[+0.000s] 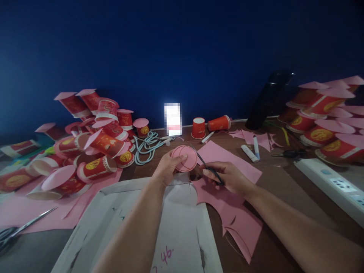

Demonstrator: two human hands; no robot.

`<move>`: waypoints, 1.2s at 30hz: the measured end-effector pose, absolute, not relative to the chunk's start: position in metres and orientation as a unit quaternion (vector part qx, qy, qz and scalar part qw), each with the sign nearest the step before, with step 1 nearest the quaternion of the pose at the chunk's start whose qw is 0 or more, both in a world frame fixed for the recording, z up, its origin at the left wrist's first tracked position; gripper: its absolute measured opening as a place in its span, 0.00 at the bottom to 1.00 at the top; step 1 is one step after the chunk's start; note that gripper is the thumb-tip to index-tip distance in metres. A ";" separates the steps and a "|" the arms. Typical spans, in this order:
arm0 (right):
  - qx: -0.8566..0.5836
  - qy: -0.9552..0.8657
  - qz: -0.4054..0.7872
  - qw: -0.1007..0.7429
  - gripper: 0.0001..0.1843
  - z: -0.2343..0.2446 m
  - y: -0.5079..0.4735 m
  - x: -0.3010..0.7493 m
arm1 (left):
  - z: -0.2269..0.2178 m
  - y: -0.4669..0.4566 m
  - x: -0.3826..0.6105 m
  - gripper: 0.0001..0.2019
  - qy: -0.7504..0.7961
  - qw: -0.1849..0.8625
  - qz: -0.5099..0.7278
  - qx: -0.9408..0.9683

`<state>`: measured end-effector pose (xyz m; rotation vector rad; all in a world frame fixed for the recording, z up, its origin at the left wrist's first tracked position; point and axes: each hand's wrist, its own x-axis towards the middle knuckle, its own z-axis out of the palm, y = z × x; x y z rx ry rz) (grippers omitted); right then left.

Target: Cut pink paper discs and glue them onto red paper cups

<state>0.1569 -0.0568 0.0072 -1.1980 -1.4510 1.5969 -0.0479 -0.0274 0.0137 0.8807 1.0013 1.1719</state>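
Note:
My left hand (167, 167) pinches a round pink paper disc (186, 163), thumb on top, over the far end of a white cardboard box lid (179, 212). A curved line runs across the disc. In my right hand (231, 178) is a pair of scissors (211, 171) with dark handles; the blades point up and left, close to the disc's right edge. Beneath and beside my right hand lies a pink paper sheet (241, 227) with rounded pieces cut out of it. Another pink sheet (218, 153) lies just beyond.
Red paper cups with pink discs are heaped at left (106, 142) and right (321, 132). A coiled cable (146, 148), lit phone (173, 119), two bare cups (198, 129), glue stick (249, 153), dark bottle (264, 98), power strip (327, 185) and second scissors (28, 223) surround the work.

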 end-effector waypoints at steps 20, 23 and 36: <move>-0.487 -0.586 0.546 0.349 0.25 0.002 -0.051 0.159 | 0.011 -0.023 -0.052 0.18 0.423 0.628 0.542 0.365; -0.476 -0.586 0.558 0.344 0.25 0.004 -0.053 0.158 | 0.011 -0.023 -0.051 0.18 0.424 0.629 0.542 0.362; -0.427 -0.547 0.634 0.341 0.26 -0.001 -0.056 0.157 | 0.017 -0.027 -0.048 0.20 0.441 0.621 0.541 0.356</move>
